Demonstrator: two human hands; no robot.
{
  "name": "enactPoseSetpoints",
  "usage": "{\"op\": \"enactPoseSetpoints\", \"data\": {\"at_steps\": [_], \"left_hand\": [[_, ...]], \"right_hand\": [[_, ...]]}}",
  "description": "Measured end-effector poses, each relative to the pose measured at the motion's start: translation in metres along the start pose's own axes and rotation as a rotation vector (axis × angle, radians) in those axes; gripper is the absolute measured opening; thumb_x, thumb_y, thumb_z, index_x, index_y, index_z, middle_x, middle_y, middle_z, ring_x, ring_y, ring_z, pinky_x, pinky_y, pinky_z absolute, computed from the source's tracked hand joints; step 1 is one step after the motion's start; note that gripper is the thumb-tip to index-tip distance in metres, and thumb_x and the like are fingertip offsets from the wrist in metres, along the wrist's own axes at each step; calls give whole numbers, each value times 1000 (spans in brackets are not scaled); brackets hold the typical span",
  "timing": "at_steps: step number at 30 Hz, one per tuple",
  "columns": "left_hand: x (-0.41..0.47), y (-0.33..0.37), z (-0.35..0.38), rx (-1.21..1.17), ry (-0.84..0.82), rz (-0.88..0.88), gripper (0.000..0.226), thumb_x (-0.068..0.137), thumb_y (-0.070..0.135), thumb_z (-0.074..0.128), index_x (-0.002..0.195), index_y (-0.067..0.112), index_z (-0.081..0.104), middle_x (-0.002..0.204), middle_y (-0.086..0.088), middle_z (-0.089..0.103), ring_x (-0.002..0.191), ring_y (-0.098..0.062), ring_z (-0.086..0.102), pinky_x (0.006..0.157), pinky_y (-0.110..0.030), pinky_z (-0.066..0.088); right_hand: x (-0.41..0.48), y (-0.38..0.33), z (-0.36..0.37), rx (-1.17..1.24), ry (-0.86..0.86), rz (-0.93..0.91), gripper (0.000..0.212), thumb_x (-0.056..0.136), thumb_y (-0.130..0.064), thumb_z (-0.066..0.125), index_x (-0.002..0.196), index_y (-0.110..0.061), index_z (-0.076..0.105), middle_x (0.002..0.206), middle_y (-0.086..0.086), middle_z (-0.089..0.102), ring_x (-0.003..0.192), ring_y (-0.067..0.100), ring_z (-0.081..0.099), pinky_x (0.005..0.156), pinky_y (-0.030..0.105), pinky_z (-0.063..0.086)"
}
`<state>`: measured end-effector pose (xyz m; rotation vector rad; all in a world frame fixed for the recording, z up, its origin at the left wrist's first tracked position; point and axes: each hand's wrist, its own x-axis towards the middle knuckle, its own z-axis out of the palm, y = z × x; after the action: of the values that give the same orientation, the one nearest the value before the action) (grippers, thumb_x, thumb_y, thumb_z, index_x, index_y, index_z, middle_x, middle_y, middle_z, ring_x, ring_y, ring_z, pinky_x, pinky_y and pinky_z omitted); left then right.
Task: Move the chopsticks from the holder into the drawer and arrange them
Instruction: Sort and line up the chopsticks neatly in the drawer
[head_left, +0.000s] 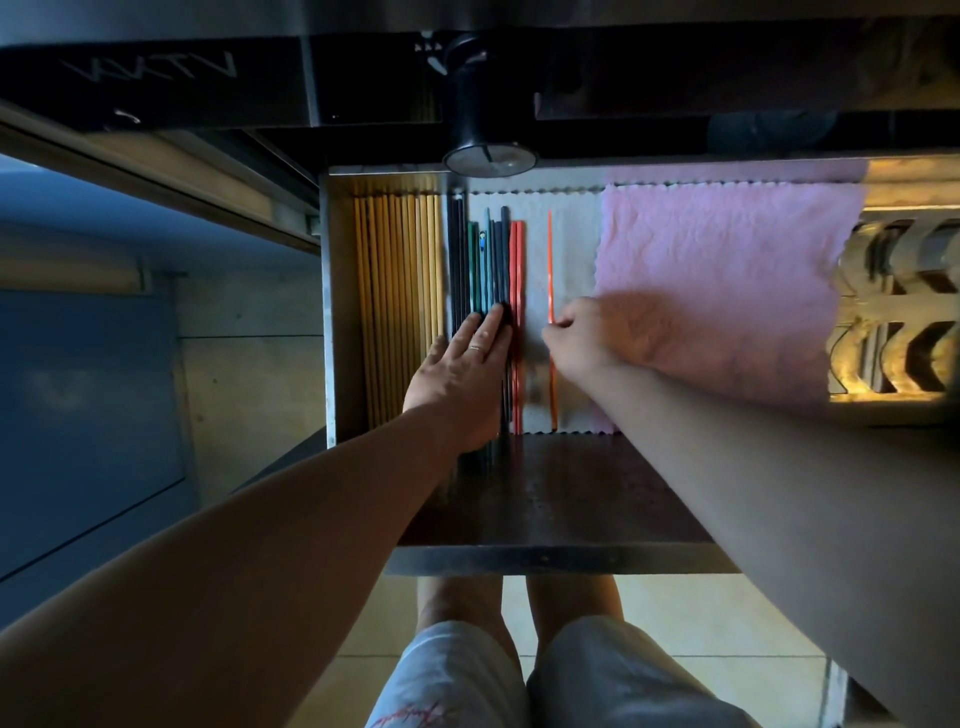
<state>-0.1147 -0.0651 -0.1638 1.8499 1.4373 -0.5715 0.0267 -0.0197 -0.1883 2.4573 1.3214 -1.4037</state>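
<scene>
The drawer (550, 558) stands pulled out below me. Several wooden chopsticks (397, 291) lie side by side along its left wall. Beside them lie dark, green and blue chopsticks (485, 260), then a red pair (517, 270). My left hand (462, 374) lies flat with straight fingers on the dark ones. A single orange chopstick (550, 260) lies apart on the white liner (566, 244); my right hand (592, 338) pinches it near its middle. The black holder (480, 114) stands on the counter above the drawer.
A pink cloth (727, 291) covers the drawer's right part. A wire rack with bowls (893, 312) shows at the far right. A dark counter edge (675, 78) runs above. My legs and the tiled floor (701, 623) are below.
</scene>
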Motion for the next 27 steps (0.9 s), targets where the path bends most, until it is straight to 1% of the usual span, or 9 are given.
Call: {"op": "enactPoseSetpoints", "data": {"at_steps": [2, 4, 6, 7, 10, 14, 19, 24, 27], "left_hand": [[0, -2, 0, 0, -2, -5, 86, 91, 7, 43, 154, 27, -13, 157, 12, -30, 147, -12, -20, 118, -38, -5], [0, -4, 0, -7, -4, -4, 85, 91, 7, 42, 154, 28, -12, 157, 13, -29, 147, -11, -19, 119, -39, -3], [1, -5, 0, -8, -2, 3, 85, 92, 7, 42, 154, 28, -12, 157, 13, -29, 147, -11, -19, 121, -40, -2], [1, -5, 1, -5, 3, 5, 85, 92, 7, 42, 154, 28, -13, 157, 12, -30, 147, -12, -19, 120, -41, -2], [-1, -6, 3, 13, 21, -3, 87, 91, 7, 43, 153, 27, -13, 157, 10, -31, 147, -13, -21, 119, -40, -4], [-1, -5, 1, 15, -8, -5, 86, 91, 7, 43, 154, 25, -13, 157, 8, -31, 147, -15, -21, 121, -42, -2], [0, -3, -1, 12, -31, -12, 85, 92, 9, 44, 154, 25, -12, 157, 9, -30, 147, -15, -21, 121, -41, -1], [0, -3, -2, 20, -40, -17, 86, 93, 12, 46, 153, 25, -13, 157, 8, -31, 147, -15, -21, 122, -43, 2], [1, -3, -1, 32, -43, -21, 87, 93, 12, 48, 154, 24, -13, 157, 8, -31, 147, -15, -21, 122, -43, 3]], "right_hand": [[2, 0, 7, -57, -23, 6, 29, 84, -12, 61, 58, -13, 47, 64, 7, 53, 66, 21, 53, 53, 23, 33], [1, 0, 10, -141, -52, 8, 37, 85, -18, 61, 52, -12, 45, 61, 6, 51, 63, 21, 51, 46, 20, 26], [0, -1, 9, -162, -53, 14, 32, 86, -21, 59, 56, -13, 49, 66, 7, 54, 65, 21, 52, 49, 21, 30], [-2, -2, 9, -154, -36, 16, 27, 86, -20, 58, 60, -15, 52, 68, 8, 54, 67, 21, 52, 55, 21, 34], [-6, -3, 7, -148, -8, 4, 17, 89, -17, 55, 73, -14, 61, 72, 8, 57, 70, 22, 54, 62, 24, 35], [-10, -3, 7, -155, -33, 2, 18, 90, -19, 57, 79, -11, 69, 73, 4, 64, 71, 22, 61, 59, 22, 37], [-9, -6, 9, -114, -36, 36, 20, 88, -23, 58, 84, -9, 72, 81, 7, 71, 78, 25, 66, 66, 25, 49], [-12, -6, 7, -74, -48, 42, 20, 88, -20, 57, 85, -8, 72, 83, 8, 71, 81, 25, 66, 73, 28, 52], [-16, -7, 4, -48, -65, 41, 20, 89, -19, 56, 87, -7, 72, 85, 9, 70, 81, 24, 65, 71, 26, 50]]}}
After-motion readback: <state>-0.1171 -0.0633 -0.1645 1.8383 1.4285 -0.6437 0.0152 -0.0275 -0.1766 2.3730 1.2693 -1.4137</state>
